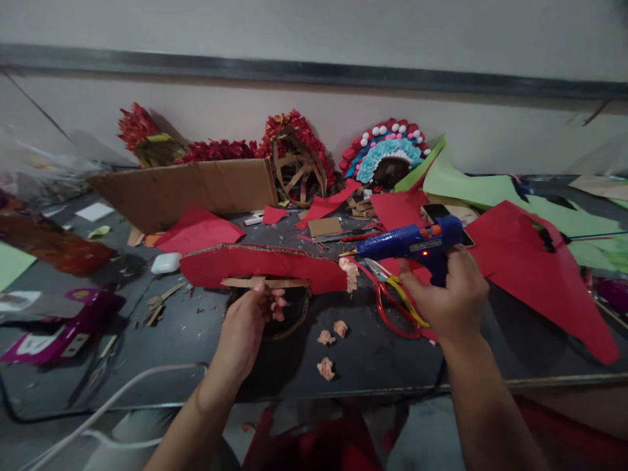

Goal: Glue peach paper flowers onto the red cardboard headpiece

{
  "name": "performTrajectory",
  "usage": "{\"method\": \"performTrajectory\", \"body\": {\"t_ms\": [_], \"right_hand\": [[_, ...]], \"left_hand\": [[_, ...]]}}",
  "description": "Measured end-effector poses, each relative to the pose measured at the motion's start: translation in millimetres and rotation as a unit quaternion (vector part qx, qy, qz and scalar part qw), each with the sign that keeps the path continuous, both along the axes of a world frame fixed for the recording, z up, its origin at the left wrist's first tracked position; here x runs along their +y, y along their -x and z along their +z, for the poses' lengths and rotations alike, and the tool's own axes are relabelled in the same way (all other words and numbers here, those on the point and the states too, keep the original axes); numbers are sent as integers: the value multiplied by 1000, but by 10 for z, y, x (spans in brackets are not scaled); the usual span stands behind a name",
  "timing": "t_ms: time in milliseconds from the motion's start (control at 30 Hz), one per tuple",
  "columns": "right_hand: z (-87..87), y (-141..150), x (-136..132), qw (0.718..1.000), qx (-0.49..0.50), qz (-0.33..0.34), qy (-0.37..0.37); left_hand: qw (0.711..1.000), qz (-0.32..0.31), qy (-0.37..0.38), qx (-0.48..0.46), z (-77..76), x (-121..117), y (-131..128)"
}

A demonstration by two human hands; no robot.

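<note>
Glossy plastic glue gun, matt paper band; cardboard panel

A grey rail runs across the pale wall. Below it, 1 fan-shaped decoration in red, white and blue stands to the right of 1 open cardboard frame edged with red flowers. A wide brown cardboard piece stands to their left. On the dark table, 1 small white case lies near loose scraps. Red-and-yellow-handled scissors lie at centre right, with 1 large red sheet beyond, partly over light green sheets.
</note>
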State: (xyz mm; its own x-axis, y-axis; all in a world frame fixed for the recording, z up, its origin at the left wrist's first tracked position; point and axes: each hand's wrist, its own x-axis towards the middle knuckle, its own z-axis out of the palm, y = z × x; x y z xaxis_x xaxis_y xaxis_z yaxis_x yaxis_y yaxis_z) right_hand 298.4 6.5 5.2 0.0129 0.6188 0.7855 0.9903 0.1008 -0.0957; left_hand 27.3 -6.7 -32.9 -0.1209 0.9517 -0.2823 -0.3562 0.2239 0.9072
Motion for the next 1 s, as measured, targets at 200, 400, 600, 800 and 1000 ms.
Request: {"method": "performTrajectory", "body": {"t_ms": [200,400,600,800,1000], "right_hand": [[-7,9,8,1000,-1,7,19],[-22,16,19,999,27,28,38],[-19,12,12,998,27,18,45],[-25,25,21,999,10,30,25],[-21,53,18,999,11,16,38]], "left_hand": [[1000,1,3,0,4,0,-5],[1000,4,9,-1,4,18,-6],[1000,4,15,8,22,23,-12],[1000,5,13,2,22,6,-10],[1000,2,15,11,38,-4,-19]]}}
